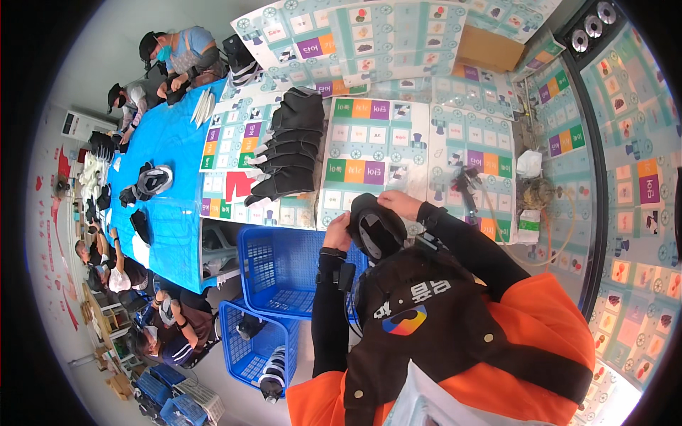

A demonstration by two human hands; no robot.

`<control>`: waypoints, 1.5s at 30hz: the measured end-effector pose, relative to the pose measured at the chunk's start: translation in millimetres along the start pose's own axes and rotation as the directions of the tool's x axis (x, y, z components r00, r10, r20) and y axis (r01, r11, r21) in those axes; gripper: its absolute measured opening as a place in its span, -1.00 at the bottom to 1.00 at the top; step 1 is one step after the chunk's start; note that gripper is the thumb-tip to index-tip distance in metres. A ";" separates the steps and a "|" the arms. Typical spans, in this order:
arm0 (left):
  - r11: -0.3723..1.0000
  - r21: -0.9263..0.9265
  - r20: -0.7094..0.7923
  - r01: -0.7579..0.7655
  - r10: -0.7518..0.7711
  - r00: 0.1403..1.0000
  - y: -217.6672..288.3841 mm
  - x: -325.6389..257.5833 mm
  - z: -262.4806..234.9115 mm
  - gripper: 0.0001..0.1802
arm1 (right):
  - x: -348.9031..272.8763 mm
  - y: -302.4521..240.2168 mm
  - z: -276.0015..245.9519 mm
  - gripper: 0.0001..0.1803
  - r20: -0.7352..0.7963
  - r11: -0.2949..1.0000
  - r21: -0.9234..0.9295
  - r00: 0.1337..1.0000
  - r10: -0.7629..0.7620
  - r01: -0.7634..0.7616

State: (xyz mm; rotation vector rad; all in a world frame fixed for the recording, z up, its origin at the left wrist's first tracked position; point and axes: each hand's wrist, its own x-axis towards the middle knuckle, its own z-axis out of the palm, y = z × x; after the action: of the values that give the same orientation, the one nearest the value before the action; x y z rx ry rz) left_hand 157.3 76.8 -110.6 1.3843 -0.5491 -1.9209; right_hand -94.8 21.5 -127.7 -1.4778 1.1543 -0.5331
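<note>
Between my two hands is a black shoe upper (371, 213), its opening with grey lining turned toward me. My left hand (337, 233) closes on its left edge. The fingers of my right hand (399, 204) pinch its upper right edge. It is held over the near edge of the patterned worktable (346, 197). To the left of it, on the table, lies an overlapping row of black uppers (290, 145).
A spray gun (465, 190) with a hose lies on the right of the table. Blue baskets (273, 302) stand below, one holding several uppers (273, 373). A blue-covered table (167, 206) extends left, with people working around it. A cardboard piece (489, 50) leans at the back.
</note>
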 end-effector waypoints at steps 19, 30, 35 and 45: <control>0.802 0.319 0.236 -0.505 0.449 0.862 97.0 -72.7 12.6 -0.25 | -40.6 -61.5 -80.0 -0.64 -0.606 0.997 -0.066 0.793 -0.065 0.031; 0.042 0.953 0.203 -0.300 0.648 0.734 100.8 -13.9 145.6 -0.57 | -99.3 97.0 -127.6 -0.29 -0.673 0.681 -0.447 0.720 0.171 -0.580; -0.077 0.933 0.332 -0.353 0.566 0.755 78.0 22.8 170.2 -0.61 | -102.0 168.2 -135.9 -0.32 -0.725 0.560 -0.520 0.680 0.109 -0.645; -0.101 0.960 0.274 -0.262 0.539 0.796 73.4 34.7 186.3 -0.66 | -115.8 56.1 -131.7 -0.77 -0.251 0.775 0.591 0.862 0.440 -0.223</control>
State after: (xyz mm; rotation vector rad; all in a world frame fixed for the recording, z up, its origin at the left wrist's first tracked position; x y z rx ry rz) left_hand -2.8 -8.7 -19.2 1.7634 -2.2515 -0.5497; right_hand -273.2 64.7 -113.6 -0.6576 1.3859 -0.8352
